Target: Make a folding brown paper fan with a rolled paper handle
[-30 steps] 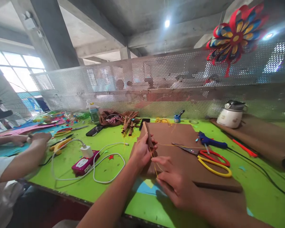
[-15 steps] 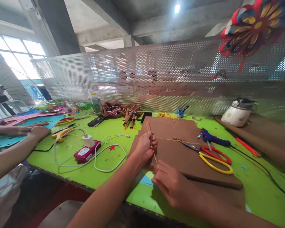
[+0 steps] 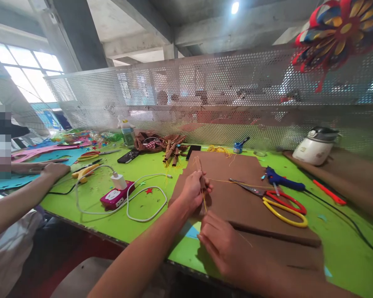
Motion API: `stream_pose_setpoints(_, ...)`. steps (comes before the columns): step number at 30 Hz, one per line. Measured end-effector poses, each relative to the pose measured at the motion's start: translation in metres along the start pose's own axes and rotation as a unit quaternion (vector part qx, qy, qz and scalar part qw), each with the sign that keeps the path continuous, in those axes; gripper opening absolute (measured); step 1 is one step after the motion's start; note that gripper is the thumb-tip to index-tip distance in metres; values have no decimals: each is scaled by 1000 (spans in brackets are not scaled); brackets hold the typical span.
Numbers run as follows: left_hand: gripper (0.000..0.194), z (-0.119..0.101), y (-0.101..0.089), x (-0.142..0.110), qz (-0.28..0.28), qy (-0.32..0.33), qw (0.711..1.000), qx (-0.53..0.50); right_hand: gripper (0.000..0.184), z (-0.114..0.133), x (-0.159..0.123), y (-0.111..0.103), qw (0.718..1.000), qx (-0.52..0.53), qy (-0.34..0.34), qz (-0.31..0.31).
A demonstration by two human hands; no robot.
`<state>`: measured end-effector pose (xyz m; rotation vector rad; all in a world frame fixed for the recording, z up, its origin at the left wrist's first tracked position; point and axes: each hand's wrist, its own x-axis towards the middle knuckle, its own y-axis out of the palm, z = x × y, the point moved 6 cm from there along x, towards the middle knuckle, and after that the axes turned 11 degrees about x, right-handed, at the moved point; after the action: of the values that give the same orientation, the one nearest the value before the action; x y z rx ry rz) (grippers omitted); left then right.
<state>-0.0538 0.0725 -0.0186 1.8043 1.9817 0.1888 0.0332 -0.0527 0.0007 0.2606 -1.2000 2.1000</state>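
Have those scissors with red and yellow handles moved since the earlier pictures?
No. Judged against the brown sheet beneath them, the scissors lie in the same spot; only the view has shifted.

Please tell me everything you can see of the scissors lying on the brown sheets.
The scissors lie flat on the brown sheets, their metal blades pointing left and slightly away from the person. The blades look shut or nearly so. The two handle loops, plastic by their look, are red on the far side and yellow on the near side. A thin yellow thread runs over or close beside the blades; which, I cannot tell. The blue glue gun sits just beyond the red loop. Neither hand touches them.
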Motion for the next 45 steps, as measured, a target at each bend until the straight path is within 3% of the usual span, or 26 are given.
stream_pose_setpoints(5,17,-10,-2,4,7,19,1000,-17,16,4,-2,-9,999,33,-1,-22)
stream_pose_setpoints(12,24,-20,-13,11,-29,36,998,-42,16,21,1,-9,999,15,12,35)
stream_pose_setpoints(18,27,-22,-12,11,-2,6,998,-68,18,25,1,-8,999,-2,-2,52)
stream_pose_setpoints(28,31,-22,-17,15,-15,-5,992,-124,19,21,-11,16,1000,-17,-18,-15)
stream_pose_setpoints(45,29,-21,-16,16,-11,-15,991,-129,18,42,-17,15,989,-79,-120,-39)
